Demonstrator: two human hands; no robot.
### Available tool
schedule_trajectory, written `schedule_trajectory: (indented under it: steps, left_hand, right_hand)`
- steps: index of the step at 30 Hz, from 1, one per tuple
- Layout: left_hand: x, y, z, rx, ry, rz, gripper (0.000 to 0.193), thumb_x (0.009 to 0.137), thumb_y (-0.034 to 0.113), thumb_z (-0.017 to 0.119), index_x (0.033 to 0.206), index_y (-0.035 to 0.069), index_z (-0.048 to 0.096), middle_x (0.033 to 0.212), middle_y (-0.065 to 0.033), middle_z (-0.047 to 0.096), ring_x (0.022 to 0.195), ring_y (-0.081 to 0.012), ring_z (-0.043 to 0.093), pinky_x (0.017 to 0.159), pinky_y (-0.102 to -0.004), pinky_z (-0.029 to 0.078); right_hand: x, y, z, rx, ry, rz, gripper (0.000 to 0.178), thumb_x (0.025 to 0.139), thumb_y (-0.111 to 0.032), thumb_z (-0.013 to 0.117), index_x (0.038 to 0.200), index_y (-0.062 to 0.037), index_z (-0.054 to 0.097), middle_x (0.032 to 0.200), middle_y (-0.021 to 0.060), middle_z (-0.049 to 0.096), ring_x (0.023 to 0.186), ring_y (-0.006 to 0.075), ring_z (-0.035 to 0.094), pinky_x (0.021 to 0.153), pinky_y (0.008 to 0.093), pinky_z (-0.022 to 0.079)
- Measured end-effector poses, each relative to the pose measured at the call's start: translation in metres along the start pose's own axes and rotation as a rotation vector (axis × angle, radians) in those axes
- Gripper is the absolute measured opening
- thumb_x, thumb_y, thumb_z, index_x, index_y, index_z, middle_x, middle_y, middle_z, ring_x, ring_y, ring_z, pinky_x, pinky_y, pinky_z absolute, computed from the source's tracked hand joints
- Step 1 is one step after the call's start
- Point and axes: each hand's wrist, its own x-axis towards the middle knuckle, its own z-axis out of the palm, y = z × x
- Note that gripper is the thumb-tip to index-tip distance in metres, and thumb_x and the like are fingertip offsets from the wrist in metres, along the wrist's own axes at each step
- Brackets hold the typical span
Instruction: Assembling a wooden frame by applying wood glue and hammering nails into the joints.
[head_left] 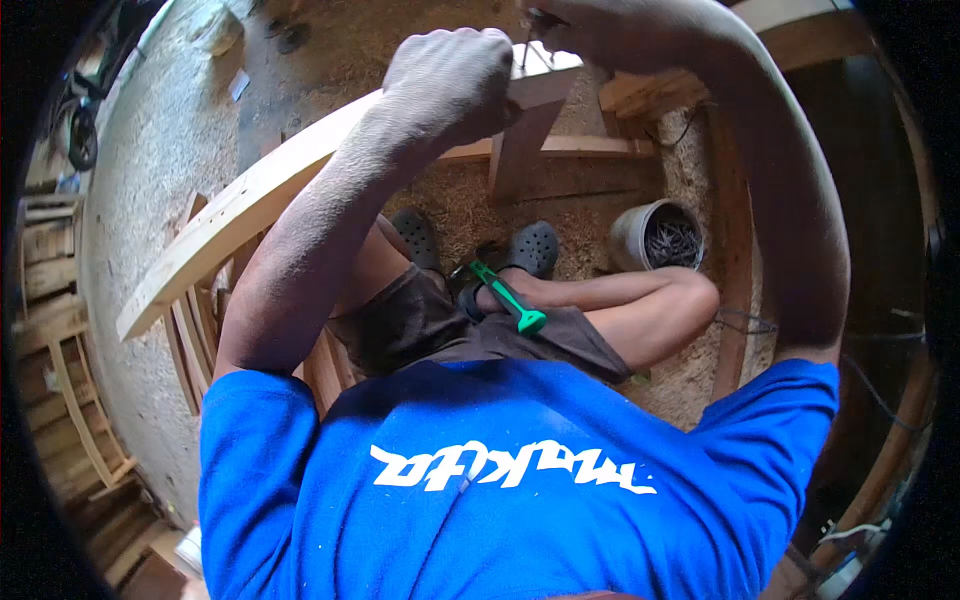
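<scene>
My left hand (452, 78) is closed in a fist over a pale wooden beam (250, 198) that slants across in front of me. What its fingers hold, if anything, is hidden behind the knuckles. Beside it, at the top edge, my right hand (580, 28) is curled and partly cut off by the picture's rim. A thin dark sliver shows between the two hands, too small to name. Below them an upright wooden piece (525, 150) meets the beam. Across my lap lies a hammer (510, 300) with a green and black handle.
A bucket (628, 235) of nails stands by my bent knee (690, 300). Sawdust covers the ground around my grey clogs (534, 248). Slatted wooden frames (75, 400) stand at far left, and more timber (735, 250) is on the right. A cord (745, 320) runs near my right elbow.
</scene>
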Motion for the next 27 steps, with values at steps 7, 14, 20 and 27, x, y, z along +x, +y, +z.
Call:
schedule_trajectory:
  steps: [7,14,20,27]
  left_hand:
    - [0.0,0.004,-0.002,0.036,-0.049,0.007,0.05,0.075,0.043,0.082,0.102,0.004,0.069,0.095,-0.017,0.074,0.089,-0.0317,0.073,0.08,-0.0425,0.057]
    - [0.009,0.001,-0.005,0.084,-0.14,-0.033,0.059,0.075,0.052,0.081,0.106,0.003,0.068,0.099,-0.0191,0.073,0.092,-0.0346,0.072,0.081,-0.0458,0.056]
    - [0.011,0.001,-0.003,0.096,-0.117,0.015,0.053,0.075,0.045,0.082,0.102,0.001,0.069,0.095,-0.0216,0.073,0.09,-0.0358,0.072,0.08,-0.0451,0.057]
    - [0.012,0.012,-0.004,0.082,-0.116,-0.017,0.062,0.074,0.051,0.083,0.107,0.002,0.065,0.094,-0.0228,0.072,0.09,-0.0377,0.072,0.077,-0.0461,0.056]
  right_hand:
    - [0.019,-0.001,0.003,0.089,-0.368,-0.293,0.021,0.079,-0.003,0.056,0.095,0.0046,0.067,0.078,0.0206,0.069,0.076,0.0316,0.068,0.068,0.0427,0.052]
    - [-0.051,0.011,0.022,0.323,0.363,0.025,0.05,0.091,-0.009,0.06,0.136,0.0061,0.045,0.102,0.0227,0.07,0.095,0.0336,0.068,0.081,0.0395,0.054]
    - [-0.042,0.01,0.172,0.46,0.629,0.284,0.017,0.091,-0.015,0.061,0.102,-0.0038,0.068,0.093,0.0192,0.07,0.087,0.0321,0.07,0.078,0.0403,0.055]
    - [0.033,0.001,0.265,1.487,1.385,-0.069,0.026,0.092,-0.014,0.071,0.116,-0.0049,0.069,0.108,0.0064,0.072,0.102,0.0174,0.068,0.092,0.0331,0.055]
